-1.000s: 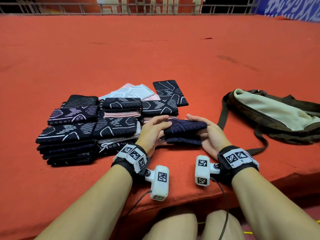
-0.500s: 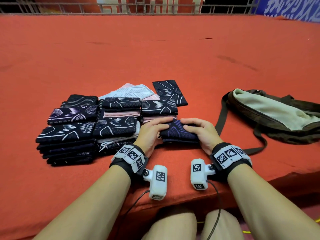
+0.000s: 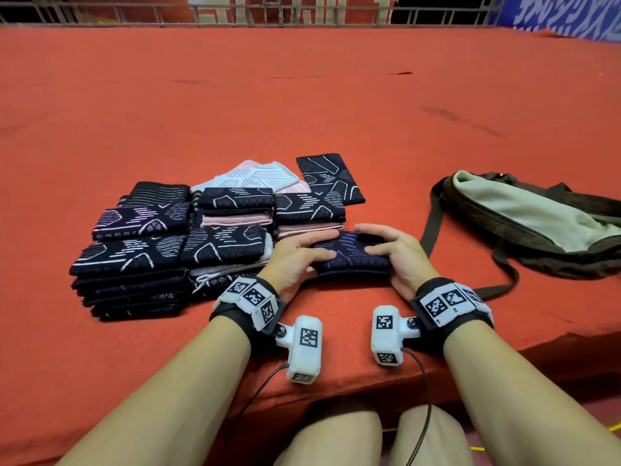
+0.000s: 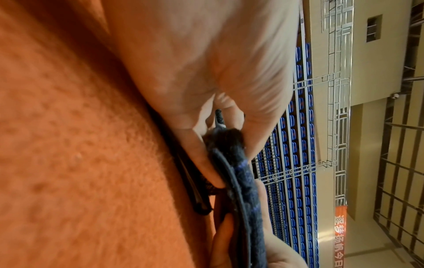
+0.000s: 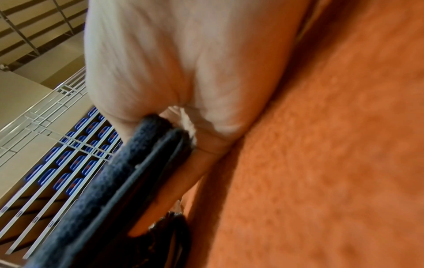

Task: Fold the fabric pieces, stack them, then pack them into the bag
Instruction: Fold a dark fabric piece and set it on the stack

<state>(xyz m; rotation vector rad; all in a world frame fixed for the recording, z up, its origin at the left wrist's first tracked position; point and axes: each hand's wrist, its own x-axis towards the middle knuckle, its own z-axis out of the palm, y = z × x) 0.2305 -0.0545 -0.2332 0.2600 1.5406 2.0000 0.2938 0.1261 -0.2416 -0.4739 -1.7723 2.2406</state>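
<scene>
A folded dark fabric piece [image 3: 349, 255] with purple lines lies near the front edge of the red table, just right of the stacks. My left hand [image 3: 302, 253] grips its left end and my right hand [image 3: 389, 247] grips its right end. In the left wrist view the left hand [image 4: 206, 90] pinches the layered fabric edge [image 4: 241, 181]. The right wrist view shows the right hand [image 5: 183, 72] holding the dark folded edge [image 5: 114, 181] in the same way. Several stacks of folded dark pieces [image 3: 134, 250] stand to the left. The olive-brown bag [image 3: 524, 223] lies at the right.
A light patterned piece [image 3: 255, 173] and a flat dark piece [image 3: 331, 178] lie behind the stacks. The bag's strap [image 3: 433, 223] loops toward my right wrist. The red table [image 3: 302, 95] stretches far back to a metal railing [image 3: 235, 11]. My knees are below the front edge.
The right hand turned the fabric's right half over onto the rest. Both hands then came down on the folded piece and now hold its two ends.
</scene>
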